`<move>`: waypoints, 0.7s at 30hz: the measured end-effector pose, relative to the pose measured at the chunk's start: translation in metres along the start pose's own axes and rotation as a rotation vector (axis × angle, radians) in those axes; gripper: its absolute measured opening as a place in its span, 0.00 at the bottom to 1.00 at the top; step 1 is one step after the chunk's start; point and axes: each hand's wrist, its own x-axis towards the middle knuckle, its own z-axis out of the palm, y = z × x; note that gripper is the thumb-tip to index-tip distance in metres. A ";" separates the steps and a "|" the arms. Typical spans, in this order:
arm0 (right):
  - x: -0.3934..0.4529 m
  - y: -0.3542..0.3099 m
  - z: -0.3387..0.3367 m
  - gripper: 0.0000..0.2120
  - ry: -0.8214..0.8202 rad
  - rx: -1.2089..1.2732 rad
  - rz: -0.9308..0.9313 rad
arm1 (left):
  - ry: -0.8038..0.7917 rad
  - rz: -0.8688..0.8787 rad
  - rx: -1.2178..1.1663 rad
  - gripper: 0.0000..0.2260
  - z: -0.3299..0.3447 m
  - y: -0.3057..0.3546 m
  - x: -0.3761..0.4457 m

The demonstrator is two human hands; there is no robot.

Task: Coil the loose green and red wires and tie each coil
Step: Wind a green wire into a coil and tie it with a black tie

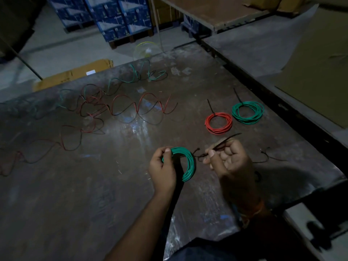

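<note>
Room: it was a dim storeroom, and I stood at a dark, scuffed worktable (113,194) with patches of glare on its top.
Landmark: the green coil in my hands (185,164), held just above the near middle of the table.
Coils counted: I saw three in all, two green and one red.
Coil in hand: it was a tight bundle of bright green turns; only its right-hand arc showed, the rest hidden behind my fingers.
Left hand (163,168): my fingers and thumb were curled round the left side of that coil, gripping it.
Right hand (229,161): just right of the coil, I pinched a black cable tie (226,143) between thumb and fingers; its tail stuck up and away from me.
Tied red coil (218,123): beyond the held coil and to its right, it lay flat on the table with a black tie standing out of its far edge.
Tied green coil (247,112): just right of the red one and nearly touching it, also flat, also with a black tie sticking out.
Loose wires (120,104): far left of the held coil, red and green lengths sprawled in wavy loops; I could not count the strands.
Spare ties (267,157): right of my right hand, thin black ones lay on the table, their number unclear.
Background: blue cartons (116,17) were stacked on the floor beyond the table.
</note>
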 end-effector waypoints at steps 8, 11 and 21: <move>-0.012 0.027 0.010 0.09 -0.223 0.071 0.093 | 0.046 -0.033 0.010 0.10 -0.001 0.004 0.002; -0.012 0.032 0.017 0.11 -0.287 0.073 0.151 | 0.073 -0.065 0.024 0.13 -0.002 0.004 0.005; 0.002 0.052 0.028 0.09 -0.260 -0.394 -0.202 | 0.048 -0.160 -0.134 0.13 0.001 0.013 0.004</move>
